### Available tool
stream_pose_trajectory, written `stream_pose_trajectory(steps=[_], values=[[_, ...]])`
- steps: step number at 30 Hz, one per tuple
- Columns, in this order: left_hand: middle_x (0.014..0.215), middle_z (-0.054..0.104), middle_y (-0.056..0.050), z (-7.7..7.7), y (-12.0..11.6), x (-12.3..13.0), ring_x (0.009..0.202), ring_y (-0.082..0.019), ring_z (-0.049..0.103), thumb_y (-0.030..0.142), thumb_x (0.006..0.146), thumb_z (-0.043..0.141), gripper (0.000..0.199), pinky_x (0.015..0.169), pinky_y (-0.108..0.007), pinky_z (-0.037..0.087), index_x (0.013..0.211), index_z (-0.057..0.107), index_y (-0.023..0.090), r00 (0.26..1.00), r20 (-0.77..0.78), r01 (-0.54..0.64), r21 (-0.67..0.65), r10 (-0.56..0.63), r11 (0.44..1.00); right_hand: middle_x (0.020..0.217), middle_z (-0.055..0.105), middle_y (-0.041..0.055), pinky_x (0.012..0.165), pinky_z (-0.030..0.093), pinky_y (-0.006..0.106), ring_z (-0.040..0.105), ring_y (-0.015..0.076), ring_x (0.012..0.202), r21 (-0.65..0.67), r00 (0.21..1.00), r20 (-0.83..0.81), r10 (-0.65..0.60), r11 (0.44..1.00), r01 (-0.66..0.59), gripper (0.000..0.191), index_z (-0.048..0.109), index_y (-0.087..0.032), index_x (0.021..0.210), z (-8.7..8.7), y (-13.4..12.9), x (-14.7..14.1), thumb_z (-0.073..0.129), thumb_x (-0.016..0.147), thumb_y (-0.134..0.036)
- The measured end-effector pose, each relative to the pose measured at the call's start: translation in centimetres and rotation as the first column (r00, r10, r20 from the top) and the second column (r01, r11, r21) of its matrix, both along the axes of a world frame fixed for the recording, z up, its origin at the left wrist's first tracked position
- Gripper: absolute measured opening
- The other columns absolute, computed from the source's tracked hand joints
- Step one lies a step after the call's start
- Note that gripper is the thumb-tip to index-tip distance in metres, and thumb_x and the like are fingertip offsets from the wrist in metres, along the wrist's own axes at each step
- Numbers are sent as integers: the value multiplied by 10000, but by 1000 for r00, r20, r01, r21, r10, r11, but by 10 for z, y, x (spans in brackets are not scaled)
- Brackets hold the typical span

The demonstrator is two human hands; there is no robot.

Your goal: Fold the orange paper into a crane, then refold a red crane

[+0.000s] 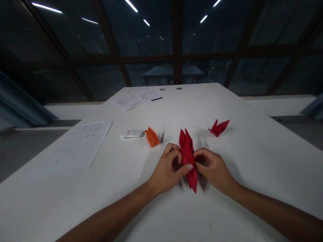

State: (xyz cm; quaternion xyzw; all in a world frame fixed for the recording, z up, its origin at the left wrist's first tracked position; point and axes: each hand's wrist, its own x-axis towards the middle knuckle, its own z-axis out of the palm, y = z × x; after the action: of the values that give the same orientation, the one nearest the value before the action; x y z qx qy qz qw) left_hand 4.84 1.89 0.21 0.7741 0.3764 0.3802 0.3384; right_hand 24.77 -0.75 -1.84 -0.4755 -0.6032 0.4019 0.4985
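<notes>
Over the near part of the white counter [262,158], a red folded paper [187,153] stands between both hands, points outward. The left hand [165,171] has its thumb across it, fingers curled against its left side; the right hand [215,168] has thumb and fingers nearly together, clamped on its right edge. An orange folded paper [152,137] sits beyond, leftward.
</notes>
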Motion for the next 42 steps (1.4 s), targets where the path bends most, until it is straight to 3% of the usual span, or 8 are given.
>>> stream_pose_trajectory(steps=[10,17,22,24,28,32,36,42], values=[[972,570,-43,0,1,0,902,-192,565,400,898,700,233,809,-308,461,867,595,194,995,-63,79,19,-78,997,921,706,17,788,514,325,662,199,858,262,962,273,-22,964,-52,130,676,-262,968,10,-9,-2,686,870,-177],[870,573,-27,-2,6,0,781,-162,536,388,981,577,242,708,-274,433,876,643,180,993,68,101,-134,-93,986,944,701,9,824,523,328,661,181,868,144,982,186,21,988,-48,293,645,-270,1199,6,-5,0,621,917,-192],[838,543,-11,-2,6,0,786,-153,522,387,1002,549,284,735,-268,434,810,589,181,991,55,128,-97,-123,987,1113,717,41,872,523,347,669,200,958,147,980,191,57,985,-86,347,609,-280,1305,7,-3,2,594,960,-250],[830,535,-8,-2,6,0,800,-152,527,374,1018,520,309,763,-271,443,781,565,182,989,51,141,-77,-137,987,1151,718,48,881,519,355,670,206,962,152,974,217,65,983,-100,305,626,-278,1271,8,-3,3,585,969,-263],[817,558,-5,-5,6,0,751,-141,533,391,1021,522,276,710,-263,451,849,579,183,994,64,97,-138,-89,986,919,682,13,765,500,314,638,183,826,107,983,171,69,990,-88,84,621,-246,1025,9,-3,4,596,975,-308],[887,634,-15,-11,6,1,681,-119,561,401,994,583,220,637,-246,459,1073,574,196,988,152,75,-249,-37,966,831,603,-13,701,472,294,584,159,753,26,997,27,76,997,-77,160,568,-232,902,7,0,3,654,944,-361],[1157,642,-76,-12,7,1,742,-113,618,391,928,686,406,653,-237,500,1261,524,225,970,241,75,-286,-4,955,876,629,-10,724,478,290,603,152,781,-24,991,-111,69,997,-72,165,590,-227,936,2,3,3,720,884,-314],[1420,502,-138,-7,3,0,781,-110,635,275,813,803,849,669,-255,550,1507,315,312,966,237,178,-320,-103,931,834,641,-16,663,464,270,600,143,730,4,985,-174,-15,1000,16,157,599,-231,999,0,6,5,703,902,-297]])
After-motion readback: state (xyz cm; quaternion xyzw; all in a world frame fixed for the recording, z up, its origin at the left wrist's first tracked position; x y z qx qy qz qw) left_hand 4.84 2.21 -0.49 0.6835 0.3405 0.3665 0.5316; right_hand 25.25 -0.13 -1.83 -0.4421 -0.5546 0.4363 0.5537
